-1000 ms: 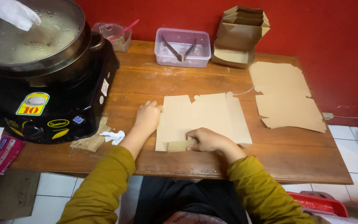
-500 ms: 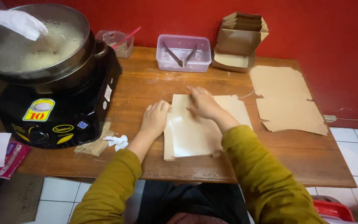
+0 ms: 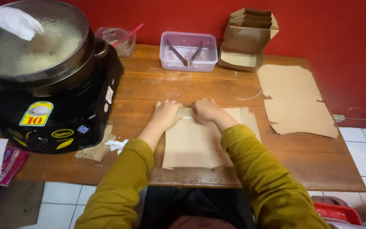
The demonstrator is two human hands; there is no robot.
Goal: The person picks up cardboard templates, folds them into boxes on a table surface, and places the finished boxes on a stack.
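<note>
Where the wooden table [image 3: 157, 87] edge lies nearest, a flat brown cardboard blank [image 3: 193, 144] is spread, its far edge pressed down by the left hand [image 3: 167, 113] and right hand [image 3: 206, 110], fingers curled on a fold. Beyond, flat cardboard sheets [image 3: 295, 99], a clear plastic container [image 3: 188, 51] and stacked folded boxes [image 3: 246, 40] are seen.

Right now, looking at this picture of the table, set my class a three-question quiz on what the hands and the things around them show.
1. True or false: both hands press the far edge of the flat cardboard sheet.
2. What lies in the clear plastic tub? A tongs, B spoons, C scissors.
3. Fill in: the folded boxes stand against the ___ wall.

Key: 1 true: left hand and right hand meet there. 2 A. 3 red.
</note>
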